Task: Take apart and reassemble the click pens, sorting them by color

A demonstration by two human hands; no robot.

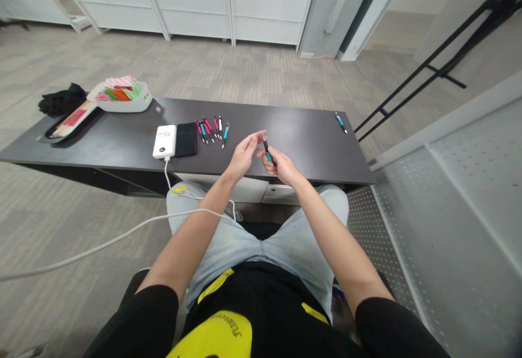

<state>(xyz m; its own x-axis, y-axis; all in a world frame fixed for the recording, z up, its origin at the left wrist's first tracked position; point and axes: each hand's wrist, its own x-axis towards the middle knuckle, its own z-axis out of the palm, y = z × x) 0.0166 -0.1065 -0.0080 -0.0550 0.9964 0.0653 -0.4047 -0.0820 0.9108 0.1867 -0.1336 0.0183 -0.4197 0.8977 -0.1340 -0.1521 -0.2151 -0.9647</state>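
Over the near edge of the table (293, 129), the right hand (282, 167) clasps 1 teal pen (267, 151) and the left hand (243, 155) pinches its top; a steady barrel seems wise.

Dark matte rectangular tabletop (285, 129) carried a white power bank (165, 141), a black phone (186, 139) at its 3 o'clock, then a pink-and-teal pen cluster (212, 129). Lone teal pen (341, 123) sat far out at 3 o'clock. White plastic tub (141, 103) and black oblong tray (61, 129) were at 10 o'clock.

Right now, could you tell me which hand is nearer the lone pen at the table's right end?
Right. The right hand, holding a teal pen, sits left of the lone pen, closer to the person; the left hand is farther left, nearer the pen cluster.
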